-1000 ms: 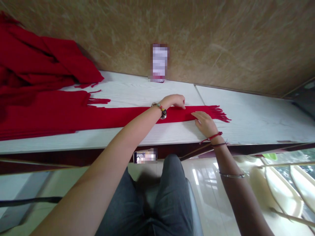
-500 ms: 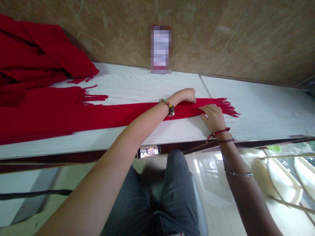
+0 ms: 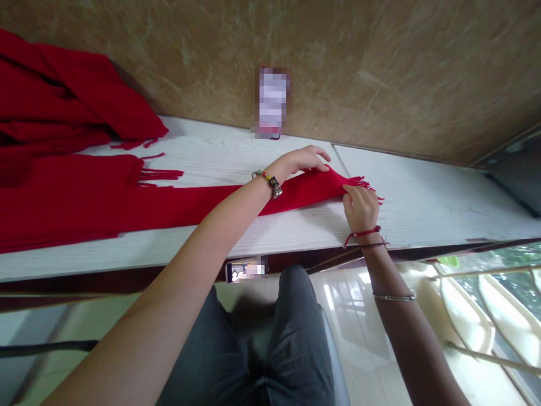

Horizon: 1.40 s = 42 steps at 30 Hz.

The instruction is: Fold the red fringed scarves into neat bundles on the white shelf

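A long red fringed scarf [image 3: 198,204] stretches along a white wood-grain tabletop [image 3: 203,152], with its right part running under my left forearm. My left hand [image 3: 305,159] is at the scarf's far edge, fingers stretched out and parted, fingertips at a raised peak in the cloth. My right hand [image 3: 362,207] has thumb and fingers closed on the scarf's near side, close to the fringed end, and partly covers the fringe. Between the two hands the cloth is creased and pulled up.
More red cloth with fringes [image 3: 76,101] is heaped at the left. A phone [image 3: 273,101], its screen blurred out, leans against the brown marbled wall [image 3: 401,67]. Another lit phone [image 3: 246,270] is below the table's front edge. Cream-coloured chairs [image 3: 465,313] stand at the lower right.
My left hand has loosened from a closed grip to stretched fingers. The scarf's fringed end has shifted left and bunched up, with my right hand closing on it. The view has tilted slightly.
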Each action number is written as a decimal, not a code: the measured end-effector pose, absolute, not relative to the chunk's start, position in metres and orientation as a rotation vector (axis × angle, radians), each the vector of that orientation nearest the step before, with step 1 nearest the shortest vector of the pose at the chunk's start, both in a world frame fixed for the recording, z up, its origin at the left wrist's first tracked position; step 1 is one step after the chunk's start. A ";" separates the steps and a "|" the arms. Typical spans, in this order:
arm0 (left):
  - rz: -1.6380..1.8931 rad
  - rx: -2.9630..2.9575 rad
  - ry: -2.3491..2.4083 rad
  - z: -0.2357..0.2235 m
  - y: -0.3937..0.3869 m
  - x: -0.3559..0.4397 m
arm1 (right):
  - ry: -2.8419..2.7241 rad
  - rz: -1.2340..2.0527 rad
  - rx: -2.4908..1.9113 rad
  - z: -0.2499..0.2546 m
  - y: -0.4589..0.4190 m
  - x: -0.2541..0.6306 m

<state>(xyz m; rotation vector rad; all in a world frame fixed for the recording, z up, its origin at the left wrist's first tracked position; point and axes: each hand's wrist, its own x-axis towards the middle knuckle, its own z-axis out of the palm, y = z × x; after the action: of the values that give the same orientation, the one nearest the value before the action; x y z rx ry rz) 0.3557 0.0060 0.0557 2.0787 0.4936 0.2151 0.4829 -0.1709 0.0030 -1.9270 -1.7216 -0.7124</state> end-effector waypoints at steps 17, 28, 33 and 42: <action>0.491 1.914 0.123 0.102 0.002 0.336 | -1.217 0.373 -1.520 0.063 -0.173 0.447; 0.518 2.129 0.150 0.121 -0.009 0.327 | -1.227 0.218 -1.608 0.088 -0.149 0.456; 0.536 2.179 0.066 0.124 -0.004 0.319 | -1.307 0.121 -1.560 0.090 -0.144 0.457; 0.164 2.167 -0.075 0.111 0.014 0.310 | -1.437 -0.038 -1.450 0.092 -0.141 0.453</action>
<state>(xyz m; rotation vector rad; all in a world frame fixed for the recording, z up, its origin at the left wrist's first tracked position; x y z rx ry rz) 0.3095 0.0139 0.1114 2.1669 -0.0752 0.1644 0.4527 -0.1410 0.0921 -1.4497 -1.4369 -0.0381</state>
